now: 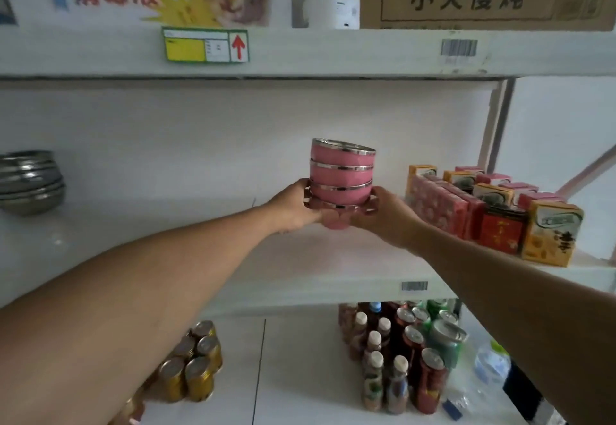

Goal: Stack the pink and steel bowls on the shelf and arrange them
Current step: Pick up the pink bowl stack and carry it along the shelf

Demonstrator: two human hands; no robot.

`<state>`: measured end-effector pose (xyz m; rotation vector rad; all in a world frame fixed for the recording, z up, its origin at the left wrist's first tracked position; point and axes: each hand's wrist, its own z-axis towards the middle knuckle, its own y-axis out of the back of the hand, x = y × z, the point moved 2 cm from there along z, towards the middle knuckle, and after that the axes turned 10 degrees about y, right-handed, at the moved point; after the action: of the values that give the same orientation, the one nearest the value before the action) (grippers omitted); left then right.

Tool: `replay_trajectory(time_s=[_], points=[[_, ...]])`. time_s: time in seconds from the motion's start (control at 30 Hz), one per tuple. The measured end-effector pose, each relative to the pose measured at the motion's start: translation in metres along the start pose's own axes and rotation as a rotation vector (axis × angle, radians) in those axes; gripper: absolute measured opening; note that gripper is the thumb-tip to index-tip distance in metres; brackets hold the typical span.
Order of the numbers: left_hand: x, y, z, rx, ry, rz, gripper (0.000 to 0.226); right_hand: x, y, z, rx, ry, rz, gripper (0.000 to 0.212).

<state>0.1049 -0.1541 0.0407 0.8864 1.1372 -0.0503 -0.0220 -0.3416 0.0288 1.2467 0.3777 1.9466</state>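
Observation:
A stack of pink bowls [341,174] with steel rims is held up above the middle of the white shelf [300,264]. My left hand [295,208] grips the bottom bowl from the left, and my right hand [383,213] grips it from the right, fingers curled under its rim. The stack leans slightly to the left. A stack of steel bowls [30,183] sits at the far left of the same shelf, partly cut off by the frame edge.
Boxed drink cartons [493,211] fill the right end of the shelf. The shelf above [300,51] carries a yellow price tag, a white bottle and a cardboard box. Below stand gold cans [190,368] and bottles and cans [406,351].

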Motion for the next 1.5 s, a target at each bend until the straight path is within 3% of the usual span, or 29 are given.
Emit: replay_trajectory(time_s=[0.13,0.27,0.4,0.57,0.77,0.9,1.03,1.2,1.3,1.5], points=[[0.045,0.062,-0.022,-0.062,0.071,-0.002,0.073,0.025,-0.068,0.037,0.053,0.010,0.117,0.069],[0.095,0.122,-0.046,-0.111,0.112,0.004,0.053,0.057,-0.135,0.070,0.155,0.058,0.131,0.067],[0.144,0.180,-0.067,-0.168,0.171,0.018,0.065,0.092,-0.200,0.098,0.216,0.104,0.158,0.049],[0.193,0.246,-0.086,-0.211,0.209,0.032,0.084,0.132,-0.273,0.130,0.270,0.116,0.190,0.069],[0.239,0.305,-0.102,-0.240,0.212,0.032,0.058,0.166,-0.343,0.159,0.294,0.124,0.237,0.057],[0.259,0.328,-0.111,-0.260,0.218,-0.002,0.074,0.175,-0.375,0.171,0.314,0.076,0.313,0.069],[0.274,0.338,-0.117,-0.289,0.211,-0.012,0.057,0.181,-0.394,0.185,0.351,0.093,0.303,0.075],[0.276,0.344,-0.119,-0.359,0.224,-0.044,0.073,0.184,-0.405,0.207,0.409,0.152,0.301,0.074],[0.268,0.344,-0.118,-0.392,0.218,-0.028,0.059,0.182,-0.407,0.222,0.437,0.192,0.296,0.074],[0.262,0.339,-0.111,-0.475,0.211,-0.041,0.061,0.175,-0.415,0.248,0.513,0.270,0.322,0.079]])
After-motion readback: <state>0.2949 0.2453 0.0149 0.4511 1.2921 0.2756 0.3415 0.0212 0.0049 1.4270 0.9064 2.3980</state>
